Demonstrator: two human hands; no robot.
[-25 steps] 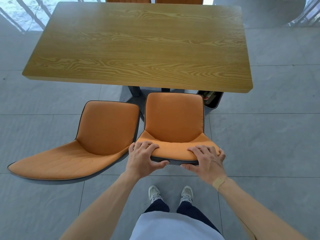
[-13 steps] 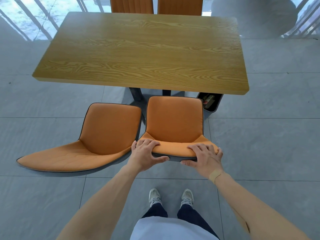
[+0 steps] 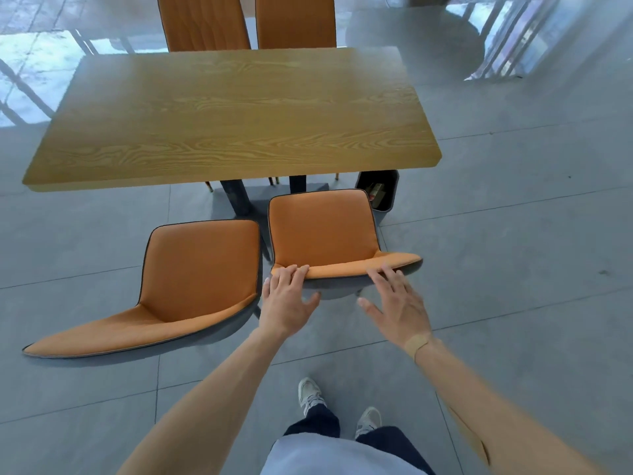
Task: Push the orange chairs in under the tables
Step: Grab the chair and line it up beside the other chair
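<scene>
My left hand (image 3: 286,299) lies flat-fingered on the backrest top of the right padded orange chair (image 3: 322,231), at six o'clock from the wood-grain desk (image 3: 233,118); my right hand (image 3: 397,303) spreads open, fingertips touching it.

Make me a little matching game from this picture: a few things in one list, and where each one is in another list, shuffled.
Things:
1. right-hand chair
2. left-hand chair
3. small bin
4. far chairs

Places:
A. beyond the table
B. by the table's right corner
C. hands on its back
D. untouched, near side

Pairs: 1-C, 2-D, 3-B, 4-A
</scene>
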